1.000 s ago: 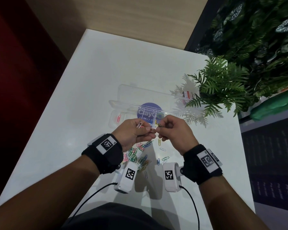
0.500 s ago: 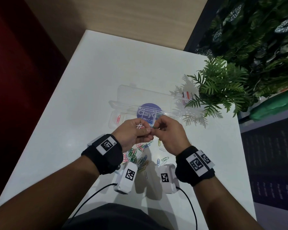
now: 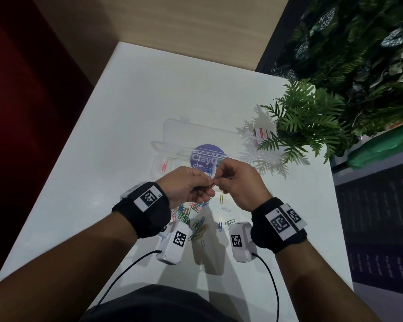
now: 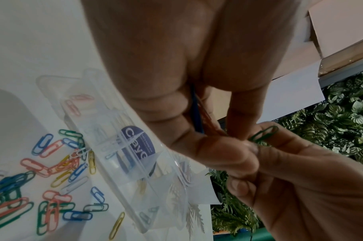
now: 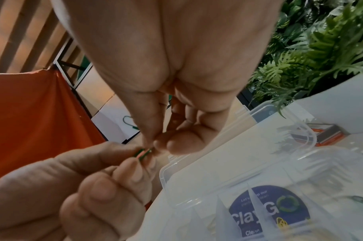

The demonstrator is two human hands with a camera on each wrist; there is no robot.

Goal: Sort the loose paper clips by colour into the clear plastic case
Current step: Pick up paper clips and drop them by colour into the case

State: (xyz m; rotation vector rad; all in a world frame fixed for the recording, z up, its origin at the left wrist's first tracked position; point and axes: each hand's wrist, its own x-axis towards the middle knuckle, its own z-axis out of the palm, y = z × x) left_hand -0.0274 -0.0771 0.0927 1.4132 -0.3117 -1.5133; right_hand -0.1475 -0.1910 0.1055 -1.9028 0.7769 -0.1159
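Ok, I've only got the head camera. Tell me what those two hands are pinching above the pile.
Observer: In the left wrist view, the right hand pinches a green clip by one end.
Operator: Now give me the left hand.
Observer: The left hand holds a blue clip and a red clip between its fingers.
Operator: Check the case for yellows.
Observer: One yellow clip lies in a compartment of the clear case.
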